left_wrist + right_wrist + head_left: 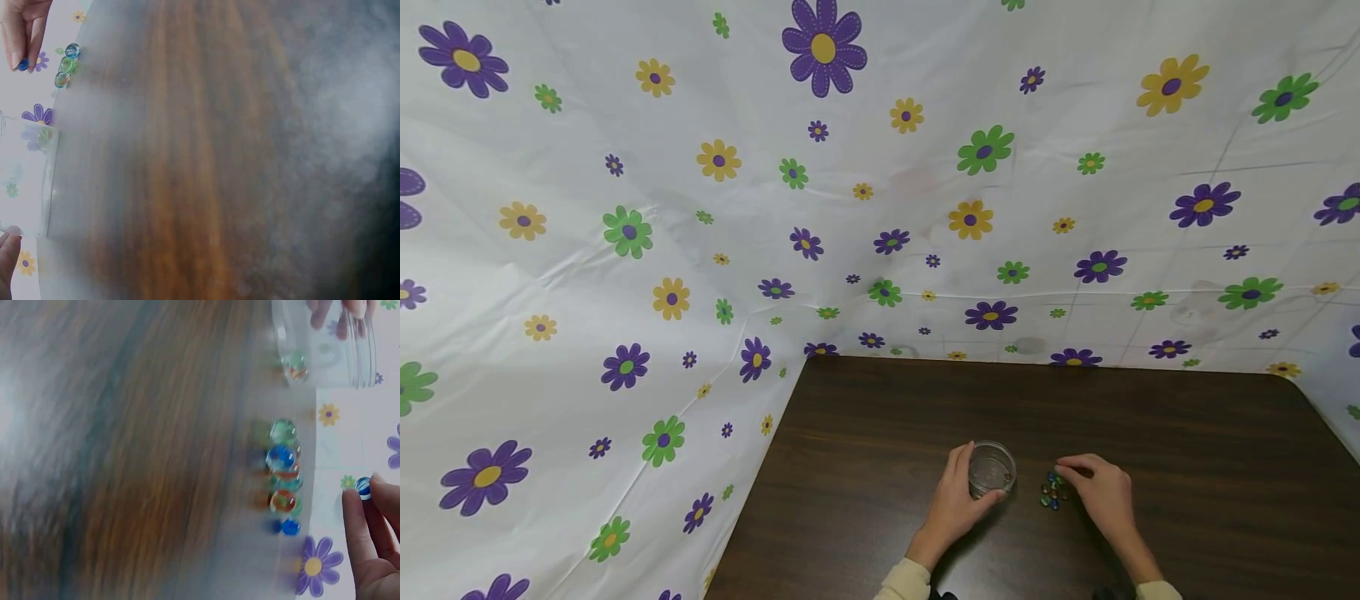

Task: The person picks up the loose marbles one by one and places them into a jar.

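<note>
A clear round jar (992, 469) stands on the dark table, and my left hand (957, 498) grips it with fingers and thumb around its side. A few marbles show through the wall at the jar's bottom in the right wrist view. To the jar's right lies a small cluster of glass marbles (284, 459), blue, green and orange. Just above that cluster, my right hand (1103, 492) pinches one blue marble (363, 487) between thumb and fingertips. In the left wrist view the held marble (24, 64) shows at the fingertips, over the loose ones.
A dark wood-grain table (865, 433) bears everything. Behind it and along its left side hangs a white sheet (737, 242) printed with purple, green and yellow flowers. The table's back edge (1037, 363) meets this sheet.
</note>
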`<act>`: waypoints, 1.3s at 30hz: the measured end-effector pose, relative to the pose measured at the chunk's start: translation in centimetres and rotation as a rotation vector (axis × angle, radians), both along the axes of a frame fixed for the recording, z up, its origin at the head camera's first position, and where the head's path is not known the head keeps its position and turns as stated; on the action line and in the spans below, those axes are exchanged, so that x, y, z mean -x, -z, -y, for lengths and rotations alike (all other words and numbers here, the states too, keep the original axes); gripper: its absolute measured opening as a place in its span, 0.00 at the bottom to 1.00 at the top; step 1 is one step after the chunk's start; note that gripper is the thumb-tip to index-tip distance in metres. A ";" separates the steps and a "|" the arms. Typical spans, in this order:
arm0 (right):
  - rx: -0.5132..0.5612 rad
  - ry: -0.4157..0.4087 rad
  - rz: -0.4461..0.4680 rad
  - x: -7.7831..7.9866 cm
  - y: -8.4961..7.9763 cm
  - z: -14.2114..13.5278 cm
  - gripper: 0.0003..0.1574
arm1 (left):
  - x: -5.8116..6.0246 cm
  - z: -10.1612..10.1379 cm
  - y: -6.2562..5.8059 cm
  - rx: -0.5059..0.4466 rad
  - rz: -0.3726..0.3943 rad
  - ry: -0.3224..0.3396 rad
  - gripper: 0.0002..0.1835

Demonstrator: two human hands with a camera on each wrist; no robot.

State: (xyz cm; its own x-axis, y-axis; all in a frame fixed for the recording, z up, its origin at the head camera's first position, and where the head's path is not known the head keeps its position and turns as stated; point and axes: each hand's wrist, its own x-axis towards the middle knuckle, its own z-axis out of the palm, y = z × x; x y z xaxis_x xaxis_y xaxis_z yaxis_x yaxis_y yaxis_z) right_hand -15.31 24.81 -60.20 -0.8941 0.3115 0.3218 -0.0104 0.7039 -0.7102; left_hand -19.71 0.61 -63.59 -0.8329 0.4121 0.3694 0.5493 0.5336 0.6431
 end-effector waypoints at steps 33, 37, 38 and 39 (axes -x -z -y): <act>0.182 -0.183 -0.114 2.9 -1.2 7.5 0.08 | 0.1 0.0 0.3 0.000 -0.043 -0.001 0.45; 0.179 -0.187 -0.113 3.0 -0.7 7.6 0.09 | 0.1 0.1 0.3 0.001 -0.042 0.001 0.45; 0.179 -0.187 -0.111 3.0 -0.7 7.7 0.09 | 0.1 0.1 0.3 0.001 -0.047 0.000 0.45; 0.181 -0.188 -0.108 3.0 -0.6 7.7 0.09 | 0.1 0.1 0.3 0.001 -0.050 -0.002 0.45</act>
